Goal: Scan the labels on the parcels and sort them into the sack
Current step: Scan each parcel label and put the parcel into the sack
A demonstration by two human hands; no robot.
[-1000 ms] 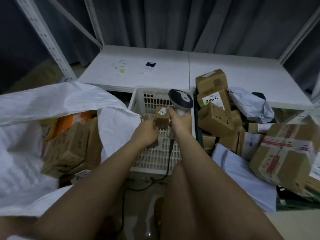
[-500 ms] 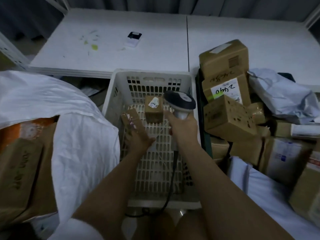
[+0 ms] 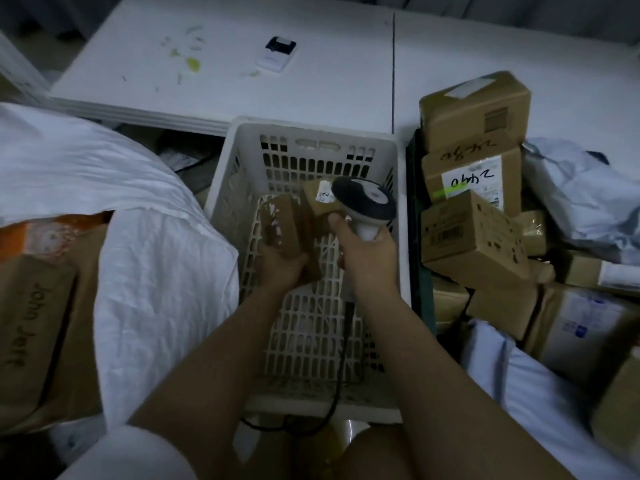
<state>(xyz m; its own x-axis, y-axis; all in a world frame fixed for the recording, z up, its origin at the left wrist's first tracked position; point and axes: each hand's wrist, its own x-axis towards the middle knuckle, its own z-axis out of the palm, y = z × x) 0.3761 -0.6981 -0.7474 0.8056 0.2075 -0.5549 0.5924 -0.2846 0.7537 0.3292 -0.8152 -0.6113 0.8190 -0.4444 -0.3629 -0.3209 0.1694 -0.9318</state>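
Two small parcels are now in play inside the crate (image 3: 221,188): a flat box (image 3: 280,226) is gripped from below by the left hand (image 3: 282,268), its fingers curled round the lower edge, while a cube box (image 3: 320,200) with a white label (image 3: 325,192) lies just beyond it, partly hidden behind the scanner (image 3: 363,202). Half a second earlier the left hand was only reaching down onto the flat box; it has since been closed round the box, which is now tilted up off the crate floor. A second earlier the cube box was held up between both hands, so it appears to have been set back or dropped into the crate; whether it was scanned cannot be told. The scanner is clasped by its handle in the right hand (image 3: 367,254), its head turned forward and down over the cube box, as in the earlier pictures, and its cable trails down toward the crate's near rim. White patches are seen on the top face of the flat box, but blur prevents a label from being read there. It is judged that the flat box has been picked as the next to be scanned and must be turned under the scanner. The sack (image 3: 145,258) lies open just left of the crate, with boxes already inside. A pile of unsorted parcels (image 3: 474,233) is stacked to the right.
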